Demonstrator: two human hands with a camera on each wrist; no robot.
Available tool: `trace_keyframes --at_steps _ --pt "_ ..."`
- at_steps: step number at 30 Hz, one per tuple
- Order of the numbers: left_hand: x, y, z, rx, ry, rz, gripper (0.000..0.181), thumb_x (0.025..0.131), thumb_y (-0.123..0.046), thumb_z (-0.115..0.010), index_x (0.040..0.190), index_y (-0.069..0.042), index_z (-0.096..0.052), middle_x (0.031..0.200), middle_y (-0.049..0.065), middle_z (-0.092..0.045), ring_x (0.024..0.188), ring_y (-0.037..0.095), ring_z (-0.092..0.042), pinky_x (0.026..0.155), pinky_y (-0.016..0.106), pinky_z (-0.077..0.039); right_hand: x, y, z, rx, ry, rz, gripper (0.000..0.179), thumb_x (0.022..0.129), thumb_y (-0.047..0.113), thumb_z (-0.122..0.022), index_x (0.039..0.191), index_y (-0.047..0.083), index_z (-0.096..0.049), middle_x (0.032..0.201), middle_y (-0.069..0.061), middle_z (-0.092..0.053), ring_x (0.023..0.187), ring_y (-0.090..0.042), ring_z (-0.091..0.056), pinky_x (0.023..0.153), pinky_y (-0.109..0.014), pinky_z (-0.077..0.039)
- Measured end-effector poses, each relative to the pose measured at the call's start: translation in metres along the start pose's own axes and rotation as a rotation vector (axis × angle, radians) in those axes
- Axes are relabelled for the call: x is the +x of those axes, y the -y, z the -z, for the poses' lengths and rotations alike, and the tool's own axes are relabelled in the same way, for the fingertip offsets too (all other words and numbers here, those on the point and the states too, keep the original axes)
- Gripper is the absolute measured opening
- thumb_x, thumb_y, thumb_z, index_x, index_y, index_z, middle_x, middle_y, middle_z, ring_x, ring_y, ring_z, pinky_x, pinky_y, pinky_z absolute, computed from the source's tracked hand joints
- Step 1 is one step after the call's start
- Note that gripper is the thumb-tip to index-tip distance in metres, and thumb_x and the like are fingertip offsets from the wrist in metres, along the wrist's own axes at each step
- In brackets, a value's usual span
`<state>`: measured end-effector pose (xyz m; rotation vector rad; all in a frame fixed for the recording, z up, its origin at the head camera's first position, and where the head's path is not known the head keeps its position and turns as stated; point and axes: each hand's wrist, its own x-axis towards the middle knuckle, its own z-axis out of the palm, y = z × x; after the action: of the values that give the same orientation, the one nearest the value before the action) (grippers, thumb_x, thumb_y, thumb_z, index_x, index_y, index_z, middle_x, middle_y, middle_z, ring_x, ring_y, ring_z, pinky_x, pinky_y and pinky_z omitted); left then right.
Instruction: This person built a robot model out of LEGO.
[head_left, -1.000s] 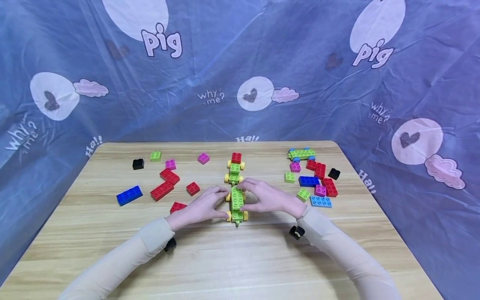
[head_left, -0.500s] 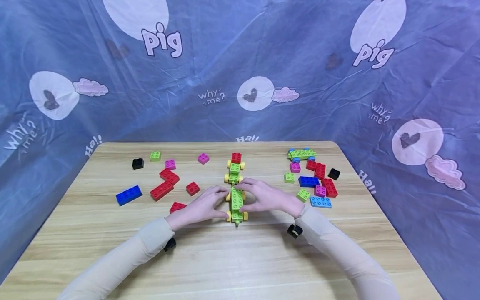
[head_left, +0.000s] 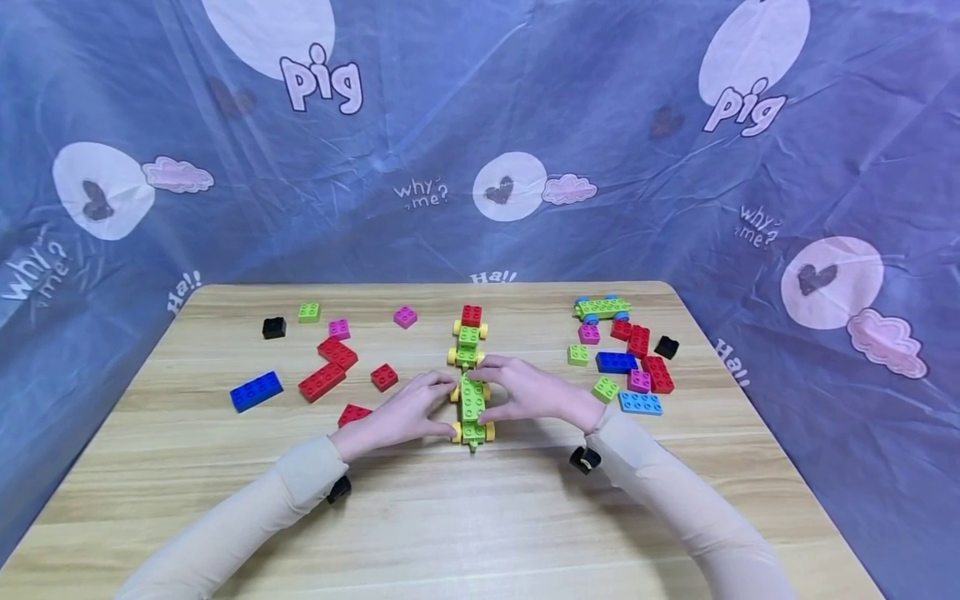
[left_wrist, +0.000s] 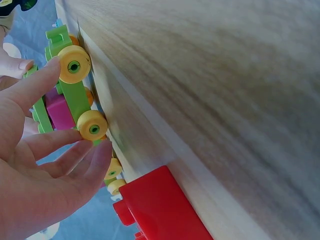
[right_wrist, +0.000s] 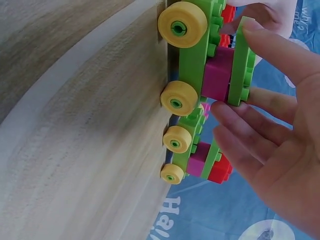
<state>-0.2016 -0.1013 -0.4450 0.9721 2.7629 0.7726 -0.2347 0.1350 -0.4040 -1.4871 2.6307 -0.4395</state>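
A green toy car base with yellow wheels [head_left: 474, 433] stands mid-table. On it sits a magenta brick [right_wrist: 218, 74], topped by a long green brick [head_left: 472, 400]. My left hand [head_left: 405, 412] holds the base from the left side, thumb at the near wheel and fingertips at the far one. From the right, my right hand [head_left: 528, 392] pinches the long green brick end to end between thumb and fingers. Directly beyond, in line, is a second yellow-wheeled car [head_left: 467, 357] carrying a magenta brick, a green brick and a red brick [head_left: 472, 315].
Loose red, black, green and magenta bricks and a dark blue brick [head_left: 257, 391] lie on the left. More bricks cluster at right, including a light blue one [head_left: 641, 403]. Behind them stands a green base with blue wheels [head_left: 602, 308]. A printed blue cloth [head_left: 420, 108] surrounds the table.
My right wrist has shifted slightly to the left. Both hands keep their places on the near car, and the bricks lie as before.
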Motion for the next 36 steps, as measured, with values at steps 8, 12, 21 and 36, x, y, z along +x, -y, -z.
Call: trace_keyframes --at_steps 8,12,21,36 --pt "0.0013 0.001 -0.0012 0.004 0.004 0.0 0.079 0.082 -0.038 -0.079 0.14 0.006 -0.049 0.144 0.019 -0.051 0.134 0.034 -0.05 0.117 0.049 -0.039 0.0005 0.0009 0.0026 -0.023 0.033 -0.008 0.067 0.084 0.039 -0.077 0.134 -0.002 -0.058 0.132 -0.018 -0.062 0.116 -0.027 -0.065 0.103 -0.035 -0.054" --pt "0.0016 0.0006 -0.0008 -0.001 0.006 -0.003 0.079 0.082 -0.037 -0.079 0.14 0.007 -0.049 0.144 0.019 -0.051 0.134 0.034 -0.049 0.117 0.048 -0.039 0.0008 0.0014 0.0033 -0.025 0.049 -0.008 0.067 0.085 0.037 -0.076 0.135 -0.003 -0.057 0.133 -0.02 -0.061 0.118 -0.029 -0.064 0.104 -0.036 -0.053" --pt "0.0013 -0.002 0.0023 -0.013 0.017 0.001 0.079 0.081 -0.034 -0.08 0.14 0.009 -0.048 0.144 0.019 -0.051 0.135 0.033 -0.049 0.118 0.048 -0.038 0.0004 0.002 0.0001 -0.026 0.037 -0.02 0.068 0.084 0.036 -0.076 0.135 -0.003 -0.055 0.132 -0.019 -0.061 0.116 -0.028 -0.065 0.103 -0.036 -0.054" --pt "0.0028 -0.0034 0.0011 0.016 0.024 0.003 0.078 0.082 -0.035 -0.079 0.141 0.007 -0.048 0.145 0.021 -0.05 0.135 0.035 -0.048 0.118 0.049 -0.037 -0.0001 0.0029 0.0009 -0.012 0.055 -0.064 0.067 0.084 0.035 -0.077 0.136 -0.001 -0.055 0.135 -0.018 -0.06 0.118 -0.028 -0.064 0.105 -0.037 -0.053"
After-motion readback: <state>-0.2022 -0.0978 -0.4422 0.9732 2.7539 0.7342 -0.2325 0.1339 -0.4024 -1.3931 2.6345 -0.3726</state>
